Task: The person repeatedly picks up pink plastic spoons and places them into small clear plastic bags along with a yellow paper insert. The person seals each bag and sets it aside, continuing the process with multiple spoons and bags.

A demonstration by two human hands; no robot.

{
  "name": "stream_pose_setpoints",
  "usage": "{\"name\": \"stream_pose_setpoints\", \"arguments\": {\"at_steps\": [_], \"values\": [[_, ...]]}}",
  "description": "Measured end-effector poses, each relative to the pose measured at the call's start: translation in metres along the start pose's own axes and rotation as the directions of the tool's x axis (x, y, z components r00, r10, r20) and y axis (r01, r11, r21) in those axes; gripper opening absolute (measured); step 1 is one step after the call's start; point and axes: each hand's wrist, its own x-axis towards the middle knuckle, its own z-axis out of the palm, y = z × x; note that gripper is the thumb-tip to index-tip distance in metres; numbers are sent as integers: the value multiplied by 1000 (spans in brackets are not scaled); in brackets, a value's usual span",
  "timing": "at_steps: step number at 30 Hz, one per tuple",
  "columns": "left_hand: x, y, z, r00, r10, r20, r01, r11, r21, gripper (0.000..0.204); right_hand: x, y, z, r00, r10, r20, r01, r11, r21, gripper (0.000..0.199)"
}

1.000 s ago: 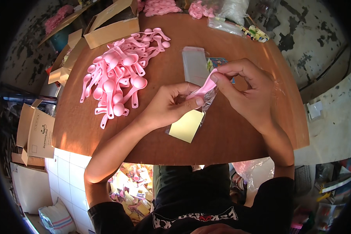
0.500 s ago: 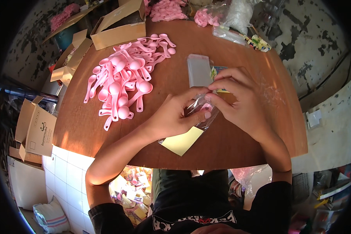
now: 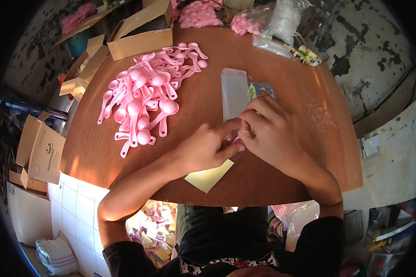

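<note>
Fingers of the left hand (image 3: 207,148) curl inward, thumb and forefinger pinched on a small clear plastic bag (image 3: 234,142) at the middle of the round wooden table (image 3: 208,99); the fingers of the right hand (image 3: 271,135) close on the same bag from the other side, so the two sets of fingertips meet over it. Most of the bag is hidden under the hands, and what it contains cannot be told.

At far left, open cardboard boxes (image 3: 41,147) stand on the floor beside the table. On the tabletop left of the hands lies a heap of pink plastic spoons (image 3: 145,99), well apart from them. A pale yellow slip of paper (image 3: 209,176) lies under the left wrist near the table's front edge. Just beyond the hands lies a stack of clear bags (image 3: 234,94), with a small colourful printed card (image 3: 262,90) touching its right side. More pink pieces and clear bags (image 3: 282,21) sit at the far edge.
</note>
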Motion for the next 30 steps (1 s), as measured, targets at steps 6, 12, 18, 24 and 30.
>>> {"name": "stream_pose_setpoints", "arguments": {"at_steps": [6,12,18,24,30], "values": [[-3,1,5,998,50,40,-47,997,-67,46,-4,14,-2,995,103,7,-101,961,259,8],[1,0,8,975,224,-10,-220,946,-237,53,-12,16,-22,947,308,94,-314,821,477,11],[-3,-5,15,994,105,-8,-98,886,-453,57,2,51,-67,871,489,-35,-297,583,756,5],[-3,-4,10,995,-38,-94,-29,780,-625,48,-15,170,-119,992,-22,-127,122,-169,978,14],[2,-10,14,991,-7,-135,-80,776,-626,47,-143,286,-37,399,915,-55,-904,402,142,31]]}}
